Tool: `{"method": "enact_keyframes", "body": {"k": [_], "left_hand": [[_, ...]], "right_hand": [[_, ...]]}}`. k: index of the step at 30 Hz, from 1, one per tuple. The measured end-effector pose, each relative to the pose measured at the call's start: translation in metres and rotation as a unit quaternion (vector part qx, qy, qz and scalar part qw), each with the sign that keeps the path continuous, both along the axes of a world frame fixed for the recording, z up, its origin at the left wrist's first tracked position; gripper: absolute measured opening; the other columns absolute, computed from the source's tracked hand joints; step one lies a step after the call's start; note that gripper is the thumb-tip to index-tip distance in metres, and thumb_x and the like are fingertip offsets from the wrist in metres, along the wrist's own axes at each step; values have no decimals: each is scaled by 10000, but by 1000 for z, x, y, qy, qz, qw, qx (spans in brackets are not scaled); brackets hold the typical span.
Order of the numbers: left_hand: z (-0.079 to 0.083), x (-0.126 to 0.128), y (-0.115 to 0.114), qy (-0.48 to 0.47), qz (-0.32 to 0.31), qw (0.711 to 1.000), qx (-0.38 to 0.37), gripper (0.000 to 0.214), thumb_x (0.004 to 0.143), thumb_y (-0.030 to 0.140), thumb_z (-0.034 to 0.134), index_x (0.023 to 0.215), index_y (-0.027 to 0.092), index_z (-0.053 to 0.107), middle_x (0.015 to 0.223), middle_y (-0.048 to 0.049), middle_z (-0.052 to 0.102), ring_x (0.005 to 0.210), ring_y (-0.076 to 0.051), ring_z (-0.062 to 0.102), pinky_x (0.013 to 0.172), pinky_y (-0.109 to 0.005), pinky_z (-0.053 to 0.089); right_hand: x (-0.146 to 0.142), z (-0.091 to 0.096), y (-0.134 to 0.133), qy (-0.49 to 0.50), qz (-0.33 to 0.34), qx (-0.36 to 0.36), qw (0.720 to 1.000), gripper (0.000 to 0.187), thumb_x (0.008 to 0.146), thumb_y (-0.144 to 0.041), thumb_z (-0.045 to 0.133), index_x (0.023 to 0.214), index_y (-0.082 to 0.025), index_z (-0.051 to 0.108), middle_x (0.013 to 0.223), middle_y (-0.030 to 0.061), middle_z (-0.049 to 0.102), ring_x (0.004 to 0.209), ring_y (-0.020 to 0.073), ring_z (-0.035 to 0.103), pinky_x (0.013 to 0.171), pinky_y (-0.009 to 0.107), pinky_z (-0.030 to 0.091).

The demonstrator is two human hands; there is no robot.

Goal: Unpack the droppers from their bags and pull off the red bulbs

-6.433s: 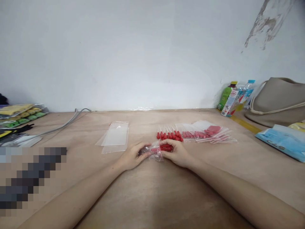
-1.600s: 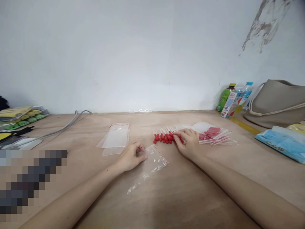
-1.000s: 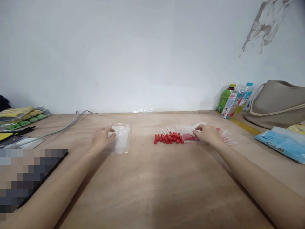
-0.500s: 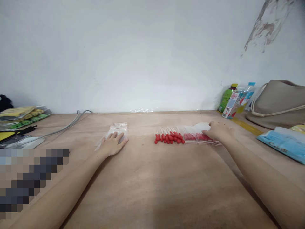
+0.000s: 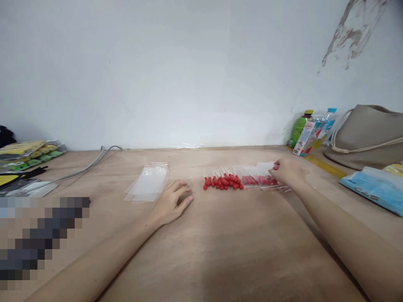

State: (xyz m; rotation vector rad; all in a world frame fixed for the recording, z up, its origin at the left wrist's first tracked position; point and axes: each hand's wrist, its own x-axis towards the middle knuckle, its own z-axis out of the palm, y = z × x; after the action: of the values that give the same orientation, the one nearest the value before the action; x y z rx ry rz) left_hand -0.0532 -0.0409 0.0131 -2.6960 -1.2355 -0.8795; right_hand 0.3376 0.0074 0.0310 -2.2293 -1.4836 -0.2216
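My left hand rests over the table with its fingers apart and nothing in them. Just left of it lie several flat, see-through zip bags, overlapping each other. A row of thin pale sticks with red rounded heads lies to the right of that hand, heads toward me. Beside this row, clear bags with red-headed sticks inside overlap on the table. My right hand is at the right end of these bags, its thumb and fingers pinched on a bag's edge. The palm hides part of that bag.
Bottles and a grey drawstring bag stand against the wall at the right, with a blue packet in front. At the left are a grey cable and yellow and green packets. A blurred block covers the lower left.
My left hand has come off the zip bags and moved right and toward me, uncovering them. My right hand has shifted slightly, its thumb and fingers closing together at the bag.
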Motion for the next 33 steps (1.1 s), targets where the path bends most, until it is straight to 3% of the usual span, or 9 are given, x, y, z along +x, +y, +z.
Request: {"method": "enact_keyframes", "body": {"k": [3,7,11,14,16,19,23,27,33], "left_hand": [[0,-2,1,-30,-2,1000,0,234,834,325,465,995,200,579,1062,-72,535,1026,-209,486,890,-364,400],[1,-2,5,-124,26,991,-30,289,849,352,430,1078,204,526,1079,-70,548,1039,-212,486,912,-382,381],[2,-3,12,-341,62,925,-155,378,856,456,360,1075,180,497,1005,-74,569,882,-185,569,791,-351,454],[5,-5,15,-450,55,855,-253,434,804,530,407,989,152,512,910,-56,565,664,-135,586,615,-285,479],[7,-5,12,-445,50,842,-301,436,748,534,498,944,146,529,903,-50,570,624,-121,581,585,-266,473],[7,-3,6,-364,36,874,-319,426,685,487,603,937,146,557,879,-52,604,669,-143,592,625,-277,475],[2,1,1,-251,39,947,-197,345,695,404,625,942,166,585,929,-67,622,860,-197,582,760,-326,464],[3,7,-8,-172,5,979,-106,224,764,329,565,934,186,594,937,-54,621,891,-188,571,802,-329,457],[11,20,-28,-55,-171,976,-121,318,832,247,488,1143,201,536,1184,-78,551,1121,-188,488,961,-351,396]], "right_hand": [[-13,11,-3,29,21,110,993,301,711,-345,524,940,-167,605,880,120,620,867,292,550,737,446,395],[-62,26,-20,156,260,262,916,340,762,-403,518,999,-165,574,872,73,619,778,189,572,704,319,444],[-130,20,-56,192,509,159,824,246,731,-336,604,927,-187,601,856,51,619,785,165,567,715,288,450],[-164,2,-78,159,591,76,787,218,730,-314,624,914,-197,629,880,62,607,851,179,541,762,307,432],[-174,-10,-83,149,601,54,783,271,728,-339,631,960,-198,627,881,62,600,887,186,524,794,323,418],[-175,-19,-82,152,577,76,799,400,707,-394,645,1058,-211,589,1015,75,568,970,198,497,849,343,384],[-161,-19,-80,144,438,128,878,239,766,-402,561,904,-217,623,924,50,601,900,191,520,828,349,344],[-150,-19,-81,139,299,39,943,336,792,-466,467,622,-196,574,623,4,591,681,163,528,699,317,323],[-152,-24,-76,214,306,-22,927,342,701,-529,542,619,-201,594,658,14,617,654,157,528,609,278,316]]}}
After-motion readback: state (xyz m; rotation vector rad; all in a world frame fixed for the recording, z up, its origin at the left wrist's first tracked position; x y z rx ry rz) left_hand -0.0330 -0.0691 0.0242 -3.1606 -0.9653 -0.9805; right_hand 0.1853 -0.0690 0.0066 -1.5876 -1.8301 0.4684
